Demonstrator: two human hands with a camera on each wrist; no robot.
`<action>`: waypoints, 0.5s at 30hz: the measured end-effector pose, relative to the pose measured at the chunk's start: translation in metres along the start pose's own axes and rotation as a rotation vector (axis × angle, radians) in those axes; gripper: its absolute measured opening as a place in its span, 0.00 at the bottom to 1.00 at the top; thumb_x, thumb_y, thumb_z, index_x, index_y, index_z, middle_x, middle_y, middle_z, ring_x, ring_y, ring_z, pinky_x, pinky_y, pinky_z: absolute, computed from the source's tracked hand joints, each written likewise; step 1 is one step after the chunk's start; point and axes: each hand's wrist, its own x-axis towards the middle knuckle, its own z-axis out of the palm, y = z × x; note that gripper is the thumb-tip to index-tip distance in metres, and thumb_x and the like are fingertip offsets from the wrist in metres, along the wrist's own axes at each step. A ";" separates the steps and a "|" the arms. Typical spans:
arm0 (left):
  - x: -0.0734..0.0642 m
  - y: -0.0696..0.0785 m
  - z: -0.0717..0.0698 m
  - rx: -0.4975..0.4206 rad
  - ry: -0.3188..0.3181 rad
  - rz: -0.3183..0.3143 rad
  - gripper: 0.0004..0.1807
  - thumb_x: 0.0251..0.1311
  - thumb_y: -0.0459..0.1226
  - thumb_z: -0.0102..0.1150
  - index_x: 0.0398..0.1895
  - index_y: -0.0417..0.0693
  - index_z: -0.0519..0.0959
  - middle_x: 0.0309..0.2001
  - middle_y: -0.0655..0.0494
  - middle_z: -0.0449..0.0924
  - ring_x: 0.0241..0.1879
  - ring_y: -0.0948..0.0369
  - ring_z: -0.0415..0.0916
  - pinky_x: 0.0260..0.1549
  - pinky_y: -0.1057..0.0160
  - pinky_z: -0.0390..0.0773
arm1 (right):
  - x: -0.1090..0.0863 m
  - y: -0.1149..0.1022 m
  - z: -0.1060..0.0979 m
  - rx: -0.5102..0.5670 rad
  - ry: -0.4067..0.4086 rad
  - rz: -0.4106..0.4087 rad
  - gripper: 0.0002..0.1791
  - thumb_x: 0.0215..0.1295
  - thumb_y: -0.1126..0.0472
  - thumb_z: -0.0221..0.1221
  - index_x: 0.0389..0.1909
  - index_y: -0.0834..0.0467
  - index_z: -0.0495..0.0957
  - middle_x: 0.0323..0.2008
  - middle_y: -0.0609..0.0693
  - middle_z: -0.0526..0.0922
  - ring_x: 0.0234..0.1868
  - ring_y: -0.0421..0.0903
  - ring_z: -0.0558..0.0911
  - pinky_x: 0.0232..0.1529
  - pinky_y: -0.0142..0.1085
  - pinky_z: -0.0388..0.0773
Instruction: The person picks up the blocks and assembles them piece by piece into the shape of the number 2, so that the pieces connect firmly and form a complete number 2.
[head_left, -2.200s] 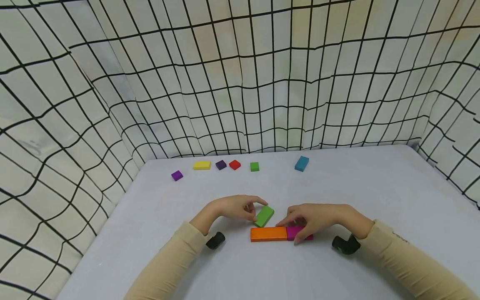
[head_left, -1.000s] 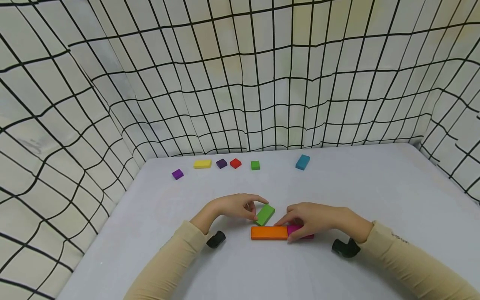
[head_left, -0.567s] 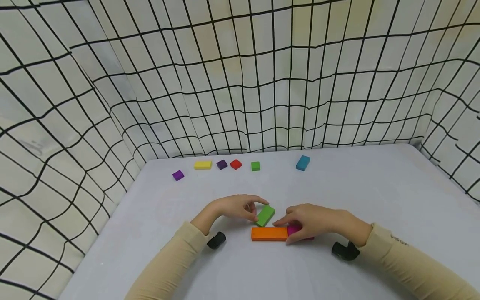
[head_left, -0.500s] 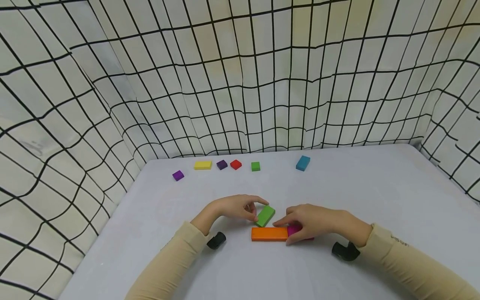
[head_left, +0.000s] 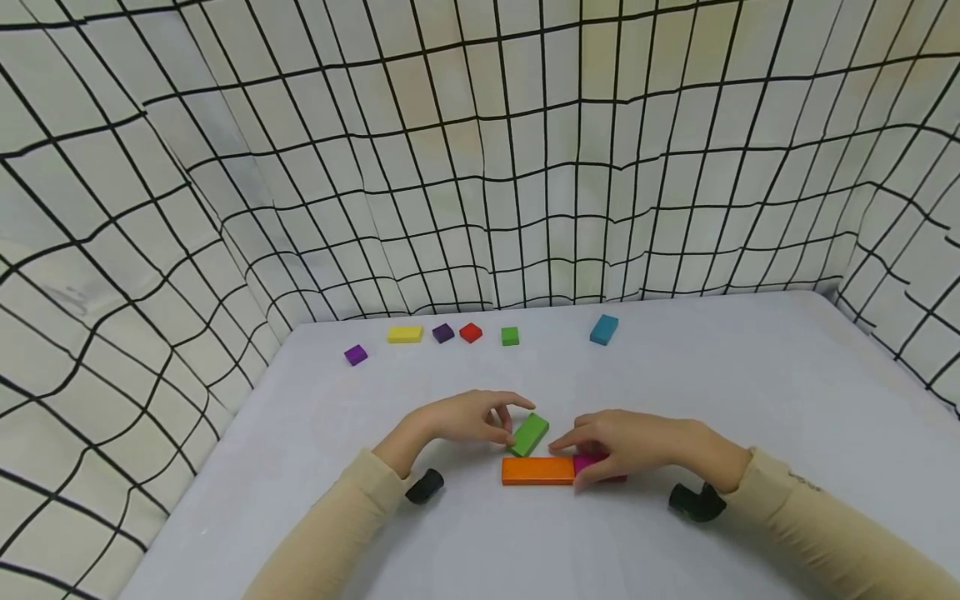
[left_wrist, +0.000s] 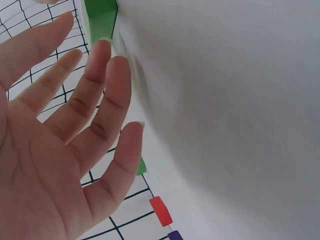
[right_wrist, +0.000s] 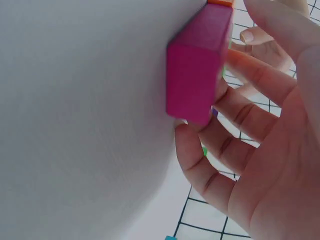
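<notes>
Green block (head_left: 529, 434): smooth, rectangular, laid slantwise on the matte white tabletop (head_left: 450, 550), near end just beside the orange bar (head_left: 537, 472); contact can't be told. The orange bar is lined up end to end with the magenta block (right_wrist: 192, 80), flat-faced, crisp-edged.

Left hand (head_left: 468, 417): fingers are spread loosely by the green block; whether it is touched can't be told. Right hand (head_left: 633, 437): magenta block is straddled, thumb to the near side, fingers to the far side; whether it is pinched can't be told.

Along the far edge are scattered a purple block (head_left: 356, 355), flat yellow block (head_left: 405, 335), dark purple block (head_left: 443, 333), red block (head_left: 471, 332), squarish green piece (head_left: 510, 336) and oblong blue block (head_left: 603, 329). Forearms are covered by creased beige fabric sleeves (head_left: 330, 525).
</notes>
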 end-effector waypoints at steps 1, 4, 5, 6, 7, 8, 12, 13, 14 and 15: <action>-0.002 0.000 0.000 0.001 0.011 0.001 0.26 0.68 0.36 0.65 0.69 0.57 0.75 0.41 0.63 0.80 0.45 0.60 0.79 0.49 0.60 0.78 | -0.001 0.001 -0.001 0.007 0.004 0.000 0.28 0.66 0.43 0.67 0.64 0.50 0.81 0.34 0.36 0.74 0.36 0.35 0.73 0.37 0.30 0.74; -0.009 0.000 0.000 -0.007 0.043 0.005 0.22 0.69 0.35 0.64 0.65 0.58 0.79 0.42 0.63 0.80 0.45 0.60 0.79 0.47 0.60 0.78 | -0.004 0.005 -0.004 0.040 0.023 0.020 0.27 0.68 0.44 0.66 0.65 0.50 0.80 0.35 0.35 0.76 0.36 0.35 0.75 0.39 0.31 0.76; -0.011 0.001 0.000 -0.011 0.052 0.009 0.21 0.69 0.35 0.64 0.63 0.58 0.80 0.42 0.63 0.80 0.45 0.59 0.79 0.47 0.60 0.79 | -0.005 0.006 -0.005 0.052 0.034 0.028 0.27 0.69 0.45 0.66 0.65 0.50 0.80 0.35 0.34 0.76 0.36 0.35 0.75 0.39 0.31 0.77; -0.013 0.001 0.000 -0.019 0.059 0.015 0.20 0.69 0.35 0.64 0.62 0.57 0.81 0.42 0.63 0.80 0.46 0.59 0.79 0.46 0.60 0.79 | -0.006 0.008 -0.006 0.057 0.047 0.030 0.26 0.69 0.46 0.66 0.65 0.51 0.80 0.35 0.34 0.77 0.37 0.35 0.76 0.40 0.32 0.77; -0.015 0.002 0.000 -0.026 0.066 0.023 0.19 0.69 0.35 0.64 0.62 0.56 0.81 0.42 0.63 0.80 0.46 0.58 0.79 0.46 0.60 0.79 | -0.007 0.010 -0.008 0.061 0.062 0.034 0.26 0.69 0.46 0.65 0.65 0.50 0.80 0.36 0.34 0.77 0.38 0.35 0.76 0.40 0.32 0.78; -0.016 0.003 0.000 -0.035 0.071 0.028 0.18 0.69 0.35 0.64 0.61 0.55 0.81 0.42 0.63 0.80 0.47 0.58 0.79 0.46 0.60 0.79 | -0.007 0.012 -0.009 0.064 0.077 0.035 0.25 0.70 0.47 0.65 0.64 0.50 0.81 0.36 0.34 0.77 0.38 0.36 0.76 0.40 0.33 0.78; -0.021 0.003 0.000 -0.073 0.086 0.053 0.17 0.70 0.35 0.63 0.60 0.52 0.81 0.41 0.62 0.81 0.47 0.58 0.79 0.46 0.60 0.79 | -0.009 0.021 -0.014 0.056 0.134 0.011 0.22 0.71 0.51 0.65 0.63 0.52 0.82 0.35 0.33 0.78 0.40 0.37 0.77 0.42 0.34 0.79; -0.022 0.002 0.000 -0.083 0.088 0.056 0.17 0.70 0.35 0.63 0.60 0.51 0.81 0.41 0.62 0.81 0.47 0.58 0.79 0.46 0.60 0.79 | -0.009 0.023 -0.016 0.057 0.145 0.006 0.22 0.71 0.52 0.65 0.62 0.53 0.82 0.35 0.34 0.79 0.40 0.38 0.77 0.42 0.35 0.79; -0.023 0.002 0.001 -0.095 0.088 0.056 0.16 0.70 0.35 0.63 0.59 0.51 0.81 0.41 0.62 0.81 0.47 0.58 0.79 0.46 0.60 0.79 | -0.009 0.025 -0.017 0.058 0.159 -0.003 0.21 0.71 0.53 0.65 0.62 0.53 0.82 0.35 0.34 0.79 0.40 0.38 0.77 0.43 0.35 0.79; -0.024 0.001 0.001 -0.106 0.086 0.055 0.16 0.70 0.35 0.63 0.59 0.51 0.81 0.41 0.62 0.80 0.46 0.58 0.79 0.46 0.60 0.79 | -0.009 0.027 -0.018 0.058 0.172 -0.008 0.21 0.71 0.54 0.65 0.62 0.54 0.83 0.36 0.34 0.79 0.40 0.38 0.78 0.43 0.36 0.79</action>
